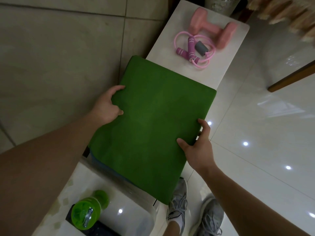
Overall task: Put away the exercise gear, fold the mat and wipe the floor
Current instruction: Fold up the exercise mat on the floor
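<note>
As we look down past our grey shoes (179, 201) and a green bottle (88, 212) standing at the near end of a narrow white desk (163, 40), a folded green mat (153, 125) fills the middle of the view. It lies flat across the desk and overhangs both long sides; we cannot tell whether it rests there or hangs just above.

It looks thick, soft and light. We judge that the foam stack would sag or spring open if lifted by one corner, so the two opposite side edges seem the best hold.

Our left hand (109, 104) grips the left edge, fingers (119, 87) curled round it. Our right hand (197, 147) clasps the right edge, thumb on top.

Further along the desk lie a pink skipping rope (194, 48) and, beyond it, a pink dumbbell (214, 29).
</note>
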Motion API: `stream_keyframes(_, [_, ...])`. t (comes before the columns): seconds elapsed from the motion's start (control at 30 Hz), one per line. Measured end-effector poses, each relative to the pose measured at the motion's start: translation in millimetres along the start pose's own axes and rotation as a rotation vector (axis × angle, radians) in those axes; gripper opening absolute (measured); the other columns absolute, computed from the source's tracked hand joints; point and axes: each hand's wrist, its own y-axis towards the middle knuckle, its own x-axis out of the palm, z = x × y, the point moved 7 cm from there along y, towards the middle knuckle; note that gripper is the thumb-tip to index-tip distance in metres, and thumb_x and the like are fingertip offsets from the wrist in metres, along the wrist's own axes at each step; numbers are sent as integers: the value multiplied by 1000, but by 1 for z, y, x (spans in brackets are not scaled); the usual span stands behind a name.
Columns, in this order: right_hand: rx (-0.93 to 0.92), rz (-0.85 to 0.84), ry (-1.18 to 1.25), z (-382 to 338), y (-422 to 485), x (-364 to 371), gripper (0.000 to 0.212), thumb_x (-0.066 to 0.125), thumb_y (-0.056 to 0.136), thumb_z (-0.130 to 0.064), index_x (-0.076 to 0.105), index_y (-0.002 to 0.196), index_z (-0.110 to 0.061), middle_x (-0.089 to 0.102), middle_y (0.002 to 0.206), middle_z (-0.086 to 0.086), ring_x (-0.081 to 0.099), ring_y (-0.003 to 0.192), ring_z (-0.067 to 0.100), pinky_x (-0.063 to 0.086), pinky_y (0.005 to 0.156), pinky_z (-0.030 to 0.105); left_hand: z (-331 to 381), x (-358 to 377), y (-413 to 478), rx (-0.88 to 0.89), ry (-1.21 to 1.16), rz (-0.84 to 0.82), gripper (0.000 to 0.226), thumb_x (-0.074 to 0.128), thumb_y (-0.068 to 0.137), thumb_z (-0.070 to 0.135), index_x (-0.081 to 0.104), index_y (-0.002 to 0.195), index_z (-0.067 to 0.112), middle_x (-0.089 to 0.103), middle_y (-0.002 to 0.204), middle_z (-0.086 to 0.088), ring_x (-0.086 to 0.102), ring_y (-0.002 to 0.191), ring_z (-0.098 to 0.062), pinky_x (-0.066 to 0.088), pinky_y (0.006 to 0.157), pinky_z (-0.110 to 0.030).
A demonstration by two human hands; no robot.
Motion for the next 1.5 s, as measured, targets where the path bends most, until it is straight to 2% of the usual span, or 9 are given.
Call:
stream_keyframes(0.07, [5,3,0,5,4,3,84,76,82,-19,17,138,-45,54,134,0,62,110,25,55,91,47,-3,3,4,6,-7,5,90,70,77,-13,44,144,41,44,131,12,47,114,-9,38,74,-9])
stream_keyframes(0.2, [9,12,-2,12,7,8,84,77,81,-19,18,135,-48,52,136,0,61,113,26,54,91,50,-12,8,7,10,-22,4,90,70,76,-15,45,144,39,46,133,10,47,116,-9,39,85,-15])
stream_keyframes(0.4, [16,24,5,21,13,13,85,77,81,-19,18,136,-46,51,137,-2,60,114,25,55,91,49,-21,16,14,12,-61,-8,90,69,76,-17,45,144,37,45,131,11,47,115,-9,37,71,-4])
stream_keyframes(0.53, [15,29,-18,25,16,15,85,78,80,-21,18,136,-45,50,138,-2,60,114,26,54,91,50,-24,18,18,27,-62,-14,90,69,77,-17,44,145,36,45,133,10,47,116,-8,38,72,-3])
stream_keyframes(0.7, [31,33,-45,30,20,16,85,78,79,-21,18,134,-47,50,136,-1,60,113,28,54,91,51,-30,24,18,32,-37,-37,90,68,80,-15,40,149,35,43,135,12,45,120,-6,37,87,-9])
stream_keyframes(0.9, [40,61,-107,30,17,17,86,78,78,-29,17,135,-49,52,134,-1,61,110,28,55,90,51,-33,26,18,52,31,-54,90,69,83,-9,34,151,37,40,152,3,43,127,-8,34,104,-21])
stream_keyframes(1.07, [36,63,-141,29,15,16,86,77,78,-31,16,136,-48,55,132,0,62,109,28,55,89,51,-33,27,15,60,69,-39,89,67,84,-9,32,153,36,38,153,0,41,128,-8,32,104,-20])
stream_keyframes(1.23, [11,50,-144,21,10,12,85,78,78,-32,18,137,-45,49,136,-2,58,113,25,55,90,49,-28,24,10,53,81,-2,90,63,82,-12,31,153,32,39,153,-2,41,124,-7,33,101,-19])
stream_keyframes(1.5, [-59,19,-196,0,-1,-4,83,77,79,-32,25,143,-35,37,144,-1,51,118,21,52,96,43,-15,10,-8,63,126,50,94,68,72,-4,34,152,33,40,151,-3,44,134,-19,35,114,-34])
